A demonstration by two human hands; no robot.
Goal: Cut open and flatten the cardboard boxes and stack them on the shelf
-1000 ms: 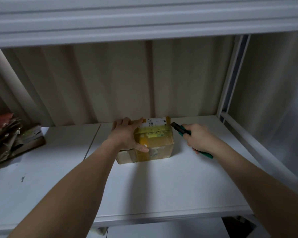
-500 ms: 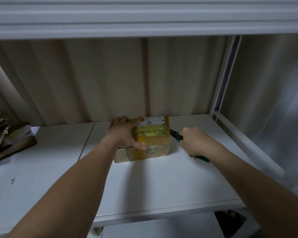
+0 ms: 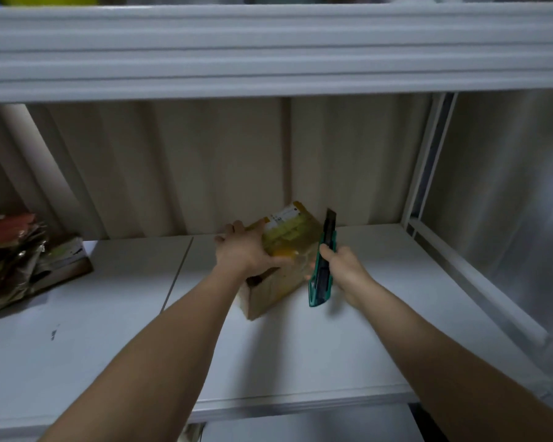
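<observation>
Your left hand [image 3: 243,250] grips cardboard box [image 3: 278,266], fingers over top, thumb on near face. Box small, brown, wrapped in yellowish tape, white label on top; tilted, one corner on white shelf [image 3: 348,352], near back wall. Your right hand [image 3: 342,266] grips green utility knife [image 3: 323,266], upright just beside box's right side. Flattened cardboard pile [image 3: 20,260] far left on shelf.

Ribbed beige wall [image 3: 205,167] (behind), white upright post [image 3: 428,161] at right
</observation>
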